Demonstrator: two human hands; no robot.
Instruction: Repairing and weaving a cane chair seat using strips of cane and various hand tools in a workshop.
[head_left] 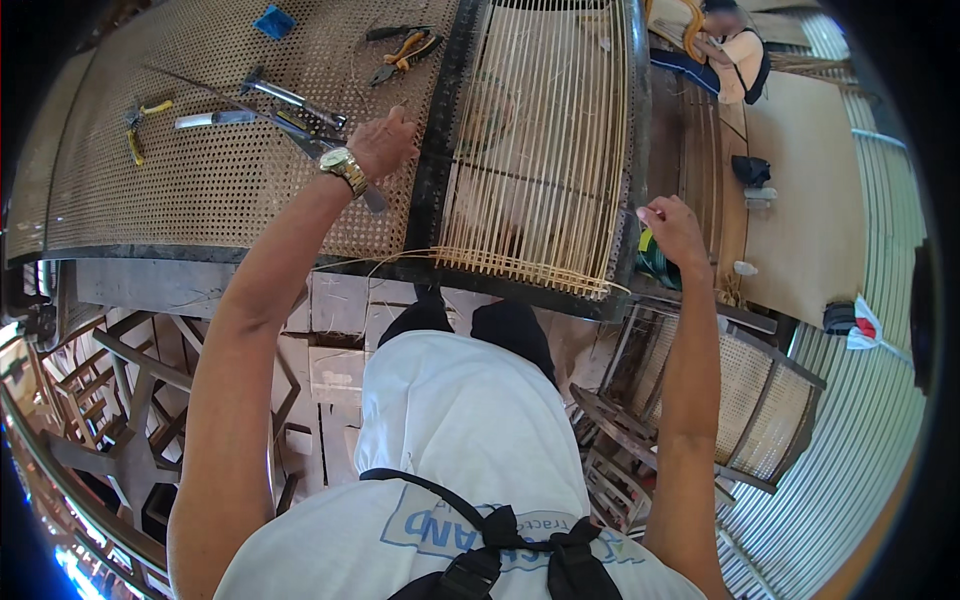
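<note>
A dark wooden frame (425, 170) lies in front of me, strung with many pale cane strands (540, 130). Along its near edge, crosswise strands (525, 268) are woven through them. My left hand (385, 145), with a watch (342, 166) on its wrist, rests beside the frame's left bar, over a finished woven cane panel (230, 190). Its fingers are bent and somewhat apart, with nothing visible in them. At the frame's right edge is my right hand (677, 232), thumb and fingers pinched together. Anything between those fingertips is too small to make out.
On the woven panel lie a hammer (295, 97), orange-handled pliers (405, 58), yellow-handled pliers (137, 130), a knife-like tool (215, 119) and a blue object (273, 22). A green item (655, 262) is below my right hand. Wooden chair frames (130, 400) stand at left. Another person (735, 60) sits at far right.
</note>
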